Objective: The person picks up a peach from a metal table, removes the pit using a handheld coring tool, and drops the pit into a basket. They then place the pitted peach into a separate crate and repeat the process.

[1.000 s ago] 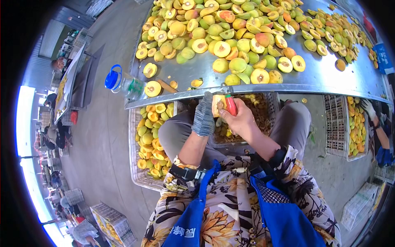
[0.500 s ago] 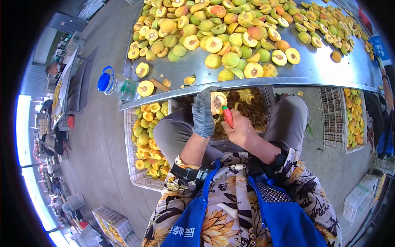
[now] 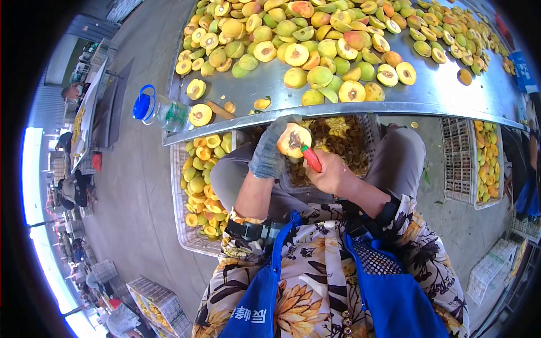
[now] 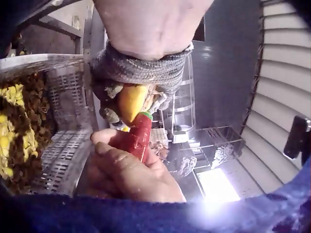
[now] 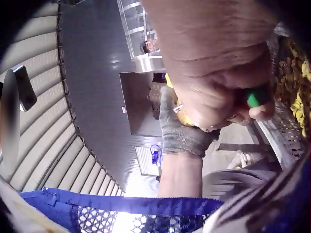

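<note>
In the head view, my gloved left hand [image 3: 267,152] holds a yellow peach half [image 3: 295,139] over a crate. Its cut face is turned up, showing a brown, hollowed middle. My bare right hand [image 3: 331,174] grips a red-handled pitting tool [image 3: 311,160] with a green collar, whose tip end meets the fruit's lower edge. From the left wrist view, the red handle [image 4: 137,138] points up at the yellow flesh [image 4: 132,103] between the grey glove's fingers. The right wrist view has the curled right hand [image 5: 218,94] largely covering the peach, with the glove [image 5: 182,133] behind it.
A metal table [image 3: 248,101] edges the space beyond my hands, heaped with halved peaches [image 3: 296,54]. A blue-capped bottle [image 3: 169,114] lies by its left corner. Below stand a crate of peach halves [image 3: 198,186] at left and a crate of brown pits and yellow scraps [image 3: 338,143] between my knees.
The peach half has turned in my left hand until its cut face shows fully upward. My right hand and tool have shifted slightly down from where they overlapped the fruit.
</note>
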The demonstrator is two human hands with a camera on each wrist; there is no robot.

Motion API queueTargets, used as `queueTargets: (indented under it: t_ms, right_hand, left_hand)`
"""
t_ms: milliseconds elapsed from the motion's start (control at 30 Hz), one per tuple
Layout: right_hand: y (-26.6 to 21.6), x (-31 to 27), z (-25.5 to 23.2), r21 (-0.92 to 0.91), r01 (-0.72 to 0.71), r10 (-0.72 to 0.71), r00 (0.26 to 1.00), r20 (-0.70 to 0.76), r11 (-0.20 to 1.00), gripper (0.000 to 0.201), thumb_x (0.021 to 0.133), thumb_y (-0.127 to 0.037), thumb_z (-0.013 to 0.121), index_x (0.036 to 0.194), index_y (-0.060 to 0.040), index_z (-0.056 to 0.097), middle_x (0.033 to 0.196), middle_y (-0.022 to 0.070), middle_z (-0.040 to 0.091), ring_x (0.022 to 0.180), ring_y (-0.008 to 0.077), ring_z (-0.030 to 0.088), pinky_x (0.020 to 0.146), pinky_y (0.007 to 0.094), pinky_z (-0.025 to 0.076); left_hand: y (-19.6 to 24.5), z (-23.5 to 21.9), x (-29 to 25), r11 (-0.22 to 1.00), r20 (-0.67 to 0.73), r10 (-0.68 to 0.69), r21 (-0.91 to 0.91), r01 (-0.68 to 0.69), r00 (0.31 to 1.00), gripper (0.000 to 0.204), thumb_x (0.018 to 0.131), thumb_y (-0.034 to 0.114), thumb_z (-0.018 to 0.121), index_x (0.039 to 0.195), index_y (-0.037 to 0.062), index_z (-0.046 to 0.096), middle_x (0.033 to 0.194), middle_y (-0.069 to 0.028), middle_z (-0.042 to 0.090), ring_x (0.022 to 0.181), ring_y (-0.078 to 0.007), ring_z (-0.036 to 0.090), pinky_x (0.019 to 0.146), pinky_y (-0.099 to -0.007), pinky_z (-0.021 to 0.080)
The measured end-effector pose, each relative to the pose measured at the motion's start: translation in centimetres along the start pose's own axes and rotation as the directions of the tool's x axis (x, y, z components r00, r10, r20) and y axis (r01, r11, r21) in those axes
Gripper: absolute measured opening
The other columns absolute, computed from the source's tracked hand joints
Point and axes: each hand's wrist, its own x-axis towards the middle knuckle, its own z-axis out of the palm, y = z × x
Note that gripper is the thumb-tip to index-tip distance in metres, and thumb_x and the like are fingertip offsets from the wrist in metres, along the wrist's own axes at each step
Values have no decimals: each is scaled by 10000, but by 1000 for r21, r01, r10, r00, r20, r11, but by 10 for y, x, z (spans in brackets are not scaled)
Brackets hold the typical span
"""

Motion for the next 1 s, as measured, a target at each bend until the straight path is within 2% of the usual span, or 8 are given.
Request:
queueTargets:
  t_ms: [167, 333, 400, 533, 600, 767, 933, 1000]
  right_hand:
    - [-6, 1, 6, -37, -35, 37, 998, 53, 999, 103, 724, -49, 521, 826, -47, 510, 698, 105, 547, 670, 199, 569, 623, 292, 447]
    - [-30, -2, -13, 117, -429, 348, 840, 416, 896, 133, 728, -94, 515, 845, -32, 506, 712, 153, 555, 678, 293, 559, 620, 340, 446]
    - [-2, -4, 2, -127, 49, -30, 988, 153, 991, 117, 728, -33, 489, 844, -32, 488, 677, 70, 524, 590, 157, 530, 561, 278, 447]
    - [1, 0, -6, -17, 105, -98, 967, 236, 994, 127, 749, -23, 459, 875, -24, 471, 636, 50, 492, 451, 118, 474, 400, 270, 404]
    - [-31, -1, -21, 361, -600, 307, 732, 608, 714, 142, 756, -16, 442, 895, -24, 469, 620, 52, 471, 376, 100, 434, 304, 271, 336]
    - [-28, 3, -12, 322, -563, 338, 768, 544, 761, 63, 762, -52, 452, 819, -37, 474, 577, 49, 448, 369, 102, 409, 308, 262, 331]
    - [-19, 5, -9, 239, -499, 337, 800, 496, 833, 130, 755, -32, 454, 884, -38, 471, 536, 4, 381, 353, 80, 347, 303, 251, 315]
    - [-23, 5, -14, 398, -713, 330, 650, 684, 578, 191, 738, 21, 440, 917, -40, 470, 524, 2, 363, 341, 74, 329, 305, 239, 302]
  left_hand:
    - [-20, -4, 1, 980, -237, 198, 37, -195, 951, 252, 804, 214, 540, 905, -17, 551, 804, -143, 592, 693, -242, 595, 665, -342, 513]
    - [-13, -17, 8, 978, 21, 97, 185, -100, 995, 193, 770, 147, 571, 865, -21, 566, 738, -140, 591, 642, -232, 591, 583, -301, 488]
    - [-3, -11, 6, 986, 83, 11, 164, -25, 996, 200, 771, 158, 570, 858, -22, 566, 735, -145, 591, 640, -231, 590, 584, -301, 487]
    - [-3, -6, 4, 990, 127, -47, 140, 29, 991, 220, 775, 188, 567, 843, -22, 563, 714, -158, 590, 624, -225, 585, 575, -301, 484]
    - [-6, -7, 5, 994, 137, -24, 111, 9, 990, 222, 777, 191, 566, 842, -21, 563, 705, -157, 589, 618, -222, 583, 570, -299, 483]
    - [-25, -16, 16, 947, -45, 197, 269, -178, 979, 213, 784, 204, 554, 815, -7, 561, 688, -149, 591, 599, -210, 579, 548, -291, 481]
    - [-24, -11, 13, 1000, -75, -23, -13, 22, 997, 208, 770, 216, 569, 802, 11, 553, 677, -143, 591, 582, -223, 588, 528, -291, 488]
    - [-21, -9, 11, 1000, -30, -1, 6, 2, 1000, 207, 769, 215, 569, 801, 11, 552, 678, -140, 591, 581, -221, 587, 526, -290, 488]
